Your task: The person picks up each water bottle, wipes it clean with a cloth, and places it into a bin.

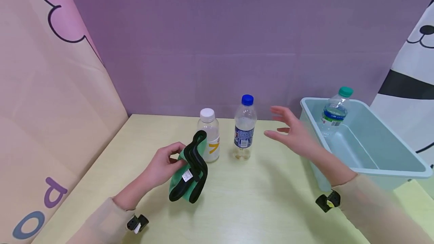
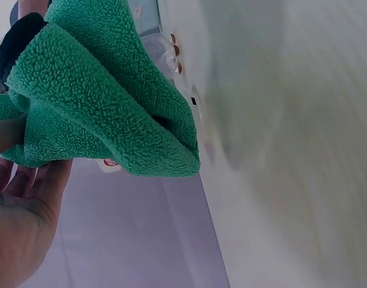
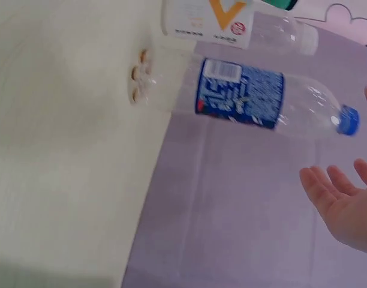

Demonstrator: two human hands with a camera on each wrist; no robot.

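My left hand (image 1: 165, 166) pinches a folded green terry cloth with black edging (image 1: 190, 168) and a small white tag, holding it up over the table. In the left wrist view the cloth (image 2: 105, 96) fills the upper left, with fingers behind it. My right hand (image 1: 293, 133) hovers with parted fingers and holds nothing, just right of a clear bottle with a blue cap and blue label (image 1: 244, 137). That bottle stands upright. Close to its left stands a clear bottle with a white cap (image 1: 207, 115), partly hidden by the cloth.
A pale blue bin (image 1: 383, 170) stands at the right of the table (image 1: 244, 206). Inside it leans a clear bottle with a green cap (image 1: 335, 110). A purple backdrop (image 1: 244, 40) rises behind the table, and a printed pink sheet (image 1: 57, 104) borders the left side.
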